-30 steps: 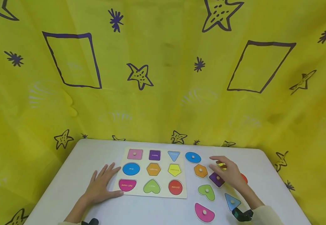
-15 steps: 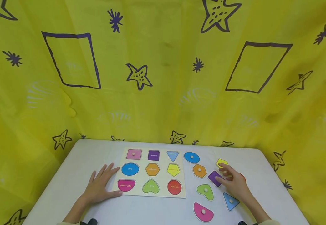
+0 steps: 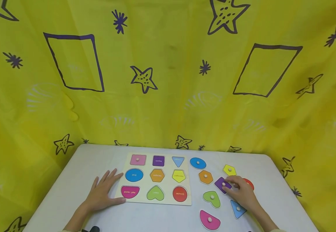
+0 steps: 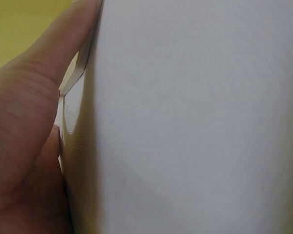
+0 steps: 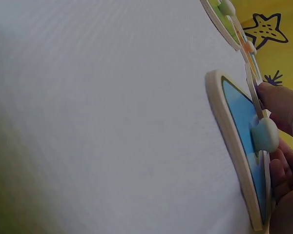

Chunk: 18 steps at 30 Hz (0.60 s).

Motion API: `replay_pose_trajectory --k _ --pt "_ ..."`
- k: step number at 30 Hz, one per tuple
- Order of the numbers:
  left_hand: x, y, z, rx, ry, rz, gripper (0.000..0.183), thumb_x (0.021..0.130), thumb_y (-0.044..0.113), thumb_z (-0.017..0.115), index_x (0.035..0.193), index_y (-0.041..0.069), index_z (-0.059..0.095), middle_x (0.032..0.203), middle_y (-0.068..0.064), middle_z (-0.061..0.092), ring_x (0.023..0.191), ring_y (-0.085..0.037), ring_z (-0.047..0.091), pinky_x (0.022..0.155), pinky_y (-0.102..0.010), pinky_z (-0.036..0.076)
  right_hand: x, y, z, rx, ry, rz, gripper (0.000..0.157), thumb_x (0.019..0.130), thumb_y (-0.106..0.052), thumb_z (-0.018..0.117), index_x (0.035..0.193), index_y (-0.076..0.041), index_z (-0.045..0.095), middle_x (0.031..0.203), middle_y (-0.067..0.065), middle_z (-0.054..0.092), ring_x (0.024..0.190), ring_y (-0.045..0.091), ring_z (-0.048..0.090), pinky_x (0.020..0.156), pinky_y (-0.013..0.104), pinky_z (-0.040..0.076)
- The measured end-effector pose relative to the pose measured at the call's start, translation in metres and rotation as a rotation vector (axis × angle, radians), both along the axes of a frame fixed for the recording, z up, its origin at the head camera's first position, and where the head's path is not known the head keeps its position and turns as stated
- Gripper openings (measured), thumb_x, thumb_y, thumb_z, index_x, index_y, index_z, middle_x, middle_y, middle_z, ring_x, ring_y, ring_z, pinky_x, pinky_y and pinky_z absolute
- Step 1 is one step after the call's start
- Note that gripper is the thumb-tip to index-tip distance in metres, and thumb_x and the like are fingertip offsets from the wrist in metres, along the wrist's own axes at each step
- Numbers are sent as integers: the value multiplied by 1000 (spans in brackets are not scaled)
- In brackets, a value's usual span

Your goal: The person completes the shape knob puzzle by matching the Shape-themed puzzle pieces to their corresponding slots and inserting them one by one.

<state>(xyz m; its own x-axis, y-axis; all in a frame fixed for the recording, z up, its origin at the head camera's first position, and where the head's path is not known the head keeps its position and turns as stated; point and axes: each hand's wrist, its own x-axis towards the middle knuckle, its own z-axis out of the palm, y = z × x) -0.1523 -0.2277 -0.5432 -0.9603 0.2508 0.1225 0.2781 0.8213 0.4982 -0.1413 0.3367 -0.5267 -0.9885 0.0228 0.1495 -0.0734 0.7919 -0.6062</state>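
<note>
My left hand (image 3: 101, 191) lies with fingers spread at the left side of the white shape-puzzle board (image 3: 168, 199). Its thumb and a fingertip touch the board's edge; the left wrist view shows the thumb (image 4: 34, 63) along that edge. At the right, my right hand (image 3: 242, 192) has its thumb and index finger curled round the knob of a purple square puzzle piece (image 3: 219, 185). Under the wrist is a light blue triangle piece (image 3: 236, 206), larger in the right wrist view, where the right thumb (image 5: 281, 105) hides most of the purple piece.
Right of the board lie a blue oval (image 3: 197, 163), orange hexagon (image 3: 204, 179), green heart (image 3: 210, 199), magenta half round (image 3: 207, 222), yellow pentagon (image 3: 229, 172) and partly hidden red circle (image 3: 250, 183). A pink knobbed piece (image 3: 141, 162) sits in the board. A yellow curtain (image 3: 168, 122) hangs behind.
My right hand has come down from beside the yellow pentagon to the purple square piece, uncovering the pentagon. The left hand stays at the board's edge.
</note>
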Motion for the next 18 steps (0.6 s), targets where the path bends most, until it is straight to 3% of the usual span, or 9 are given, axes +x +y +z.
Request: replay_pose_trajectory --k 4,11,18 --pt "0 1 -1 -16 3 4 103 67 74 79 151 20 50 160 -21 38 148 -50 22 113 -79 4 -1 -1 -1 2 10 -2 27 85 -25 87 107 -15 76 117 6 69 109 26 64 87 24 57" --pt "3 4 12 -29 -45 15 103 68 69 81 151 17 51 161 -20 38 150 -50 20 114 -78 3 -2 -2 -3 15 17 -23 18 87 -24 85 101 -17 77 118 8 69 110 28 65 87 23 56" --pt "0 1 0 -31 -21 16 105 66 72 80 151 19 51 162 -19 37 150 -49 20 114 -78 4 -2 -4 -5 19 47 -24 14 86 -21 85 96 -17 77 118 10 70 111 31 65 88 27 57"
